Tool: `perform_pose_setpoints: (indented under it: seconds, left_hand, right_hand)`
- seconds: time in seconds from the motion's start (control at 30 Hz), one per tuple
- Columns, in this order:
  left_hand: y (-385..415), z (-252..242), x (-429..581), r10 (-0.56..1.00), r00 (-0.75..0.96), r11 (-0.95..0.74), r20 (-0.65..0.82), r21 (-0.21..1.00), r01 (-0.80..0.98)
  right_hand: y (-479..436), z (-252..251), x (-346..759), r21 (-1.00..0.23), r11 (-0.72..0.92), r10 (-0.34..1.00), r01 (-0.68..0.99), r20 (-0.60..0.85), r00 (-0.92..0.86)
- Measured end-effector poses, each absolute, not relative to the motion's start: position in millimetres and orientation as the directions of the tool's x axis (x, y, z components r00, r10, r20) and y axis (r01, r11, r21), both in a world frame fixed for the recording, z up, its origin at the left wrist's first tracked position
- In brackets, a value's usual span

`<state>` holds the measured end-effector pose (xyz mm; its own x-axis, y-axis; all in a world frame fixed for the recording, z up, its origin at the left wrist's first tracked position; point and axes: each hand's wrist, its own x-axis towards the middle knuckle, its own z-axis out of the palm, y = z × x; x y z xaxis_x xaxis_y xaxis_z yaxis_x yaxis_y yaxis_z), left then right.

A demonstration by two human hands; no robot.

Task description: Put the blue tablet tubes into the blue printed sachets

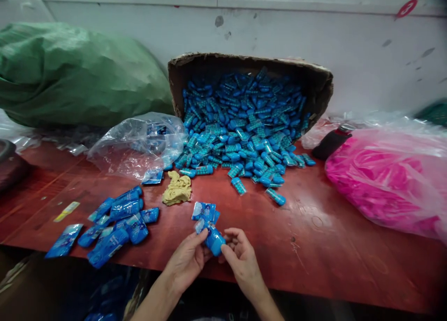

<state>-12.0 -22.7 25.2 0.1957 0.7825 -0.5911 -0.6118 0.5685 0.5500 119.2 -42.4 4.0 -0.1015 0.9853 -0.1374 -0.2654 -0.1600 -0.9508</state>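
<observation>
Between my two hands is a small glossy blue packet (214, 241), tilted, with a clear plastic end. My left hand (188, 258) pinches its upper left side with the thumb on top. On the lower right end, my right hand (242, 258) has its thumb and curled fingers closed on the packet. Just beyond lie flat printed blue cards (204, 211) on the red table (279, 246). To the left is a loose pile of filled blue packets (126, 209). My fingers hide part of the packet's underside.
A cardboard box (249, 58) on its side spills many blue and teal wrapped pieces (244, 139). Near it are a crumpled yellow cloth (177, 188) and a clear plastic bag (139, 144). A green sack (77, 74) stands back left, a bag of pink items (384, 181) at right.
</observation>
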Motion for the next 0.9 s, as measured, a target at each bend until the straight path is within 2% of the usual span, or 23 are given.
perform_pose_setpoints:
  seconds: [0.17,0.33,0.57,0.73,0.9]
  left_hand:
    - [-21.4,31.8,-11.1,0.819,0.198,0.546,-0.539,0.625,-0.558]
    - [-22.3,32.0,-15.7,0.814,0.283,0.570,-0.507,0.604,-0.557]
    - [-27.4,24.9,-16.6,0.797,0.401,0.602,-0.452,0.544,-0.584]
    - [-28.9,23.9,-14.5,0.802,0.404,0.594,-0.440,0.522,-0.612]
    - [-30.7,22.4,-8.3,0.805,0.320,0.575,-0.500,0.522,-0.630]
  right_hand:
    - [-46.6,0.7,118.8,-0.988,-0.036,0.998,-0.150,-0.028,-0.061]
    - [-43.3,4.1,124.8,-0.999,-0.013,0.998,-0.032,-0.011,-0.064]
    - [-38.9,9.5,131.4,-0.983,-0.031,0.964,-0.179,0.018,-0.264]
    - [-34.9,16.2,135.2,-0.992,0.077,0.944,-0.099,0.105,-0.312]
    - [-34.1,15.5,135.6,-0.995,0.068,0.947,-0.075,0.088,-0.309]
